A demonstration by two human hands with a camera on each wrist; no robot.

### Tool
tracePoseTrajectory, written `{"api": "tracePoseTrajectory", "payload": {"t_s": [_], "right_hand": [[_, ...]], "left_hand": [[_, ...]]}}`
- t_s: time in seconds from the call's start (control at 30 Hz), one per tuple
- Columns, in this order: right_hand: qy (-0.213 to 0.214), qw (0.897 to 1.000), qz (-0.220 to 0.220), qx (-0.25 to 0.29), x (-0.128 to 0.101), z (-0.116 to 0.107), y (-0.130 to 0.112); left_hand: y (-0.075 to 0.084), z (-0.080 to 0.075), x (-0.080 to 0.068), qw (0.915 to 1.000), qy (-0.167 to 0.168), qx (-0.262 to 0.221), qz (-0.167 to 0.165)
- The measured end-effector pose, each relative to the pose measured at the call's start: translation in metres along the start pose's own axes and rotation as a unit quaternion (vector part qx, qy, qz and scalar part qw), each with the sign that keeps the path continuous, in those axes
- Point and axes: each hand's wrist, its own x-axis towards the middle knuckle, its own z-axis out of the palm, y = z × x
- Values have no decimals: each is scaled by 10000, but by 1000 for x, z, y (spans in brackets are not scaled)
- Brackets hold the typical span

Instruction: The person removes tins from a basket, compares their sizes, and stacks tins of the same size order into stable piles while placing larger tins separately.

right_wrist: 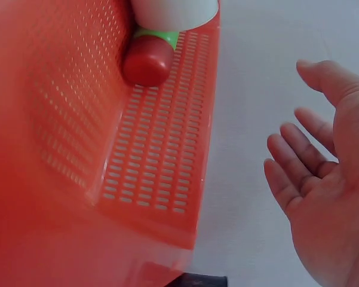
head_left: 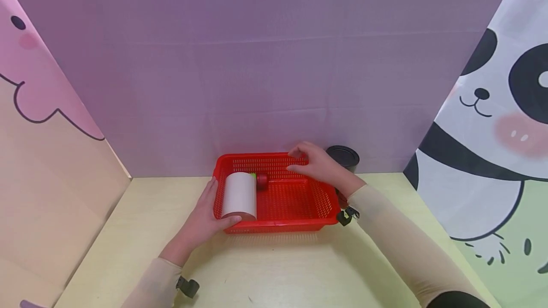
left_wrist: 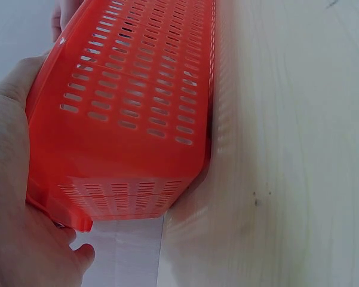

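A red slotted plastic basket (head_left: 282, 224) stands on the table. My left hand (head_left: 204, 220) grips its left end, the thumb along the front rim and the fingers round the side; the left wrist view shows the hand at the rim (left_wrist: 39, 84). Inside, at the left, lies a white cylinder (head_left: 239, 195) like a paper roll. Beside it is a red-capped item with a green band (right_wrist: 149, 60), partly hidden by the roll. My right hand (head_left: 316, 161) hovers over the basket's back right part, fingers spread and holding nothing, as the right wrist view shows.
A can with a black lid (head_left: 342, 155) stands behind the basket's right back corner, partly covered by the right forearm. A purple backdrop (head_left: 274, 70) rises right behind the basket. Printed panels flank the table (head_left: 274, 270), with a panda (head_left: 475, 156) on the right.
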Motion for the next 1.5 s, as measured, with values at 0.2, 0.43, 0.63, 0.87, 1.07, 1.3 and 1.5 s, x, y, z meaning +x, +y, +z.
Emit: {"api": "tracePoseTrajectory", "payload": {"t_s": [0.2, 0.43, 0.63, 0.87, 1.07, 1.3, 1.5], "right_hand": [[-141, 9999, 71, -20, 14, 5, -7], [-266, 9996, -53, -59, 31, 14, -8], [-494, 9987, 33, 84, 43, 30, -6], [-693, 9975, -149, 78, 56, 56, 0], [-761, 9970, -131, -16, 62, 72, 1], [-1151, 9930, 231, -104, 59, 81, 0], [-1512, 9876, 364, -230, 55, 86, -1]], "left_hand": [[-1, 0, 0, 10000, 12, -12, -39], [-1, -1, -1, 10000, 28, -43, -56], [1, -1, -3, 9999, 38, -40, -84], [1, 0, -5, 9999, 65, -50, -83], [1, -1, -5, 10000, 47, -32, -39], [0, -1, -4, 10000, 45, 15, -56], [1, 0, -5, 10000, 66, 10, -20]]}}
